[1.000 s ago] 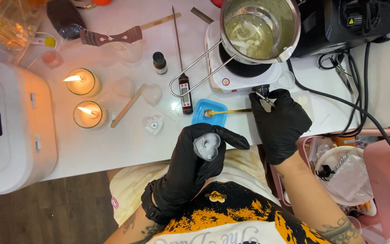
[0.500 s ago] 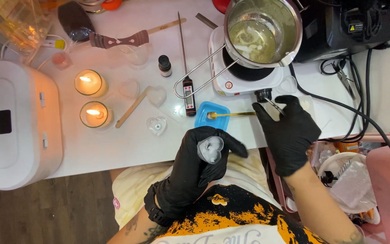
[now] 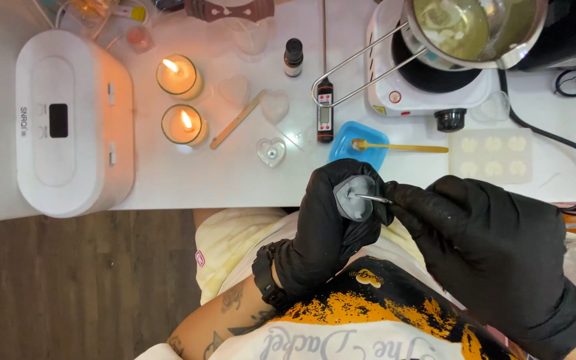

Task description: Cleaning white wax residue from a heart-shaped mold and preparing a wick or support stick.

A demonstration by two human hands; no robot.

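Cupping the small heart-shaped mould (image 3: 355,198) close to the body, just off the near edge of the white table (image 3: 188,180), the left hand (image 3: 331,227) is closed around it with the open face turned up. The mould is met by the tip of thin metal tweezers (image 3: 371,198), which are pinched in the right hand (image 3: 488,253); the two gloved hands are brought together over the lap. What the tweezer tips carry cannot be told.

For the step to be done well, it is judged that the mould should be kept level and still, and the tweezers lowered gently, so the pale filling is not gouged.

On the table near its front edge, a blue dish (image 3: 358,143) with a gold spoon (image 3: 401,147) is seen, and a white mould tray (image 3: 490,155) to the right. Further back, a hot plate (image 3: 428,83) bearing a pot of melted wax (image 3: 468,30) is set, with two lit candles (image 3: 180,100) to the left.
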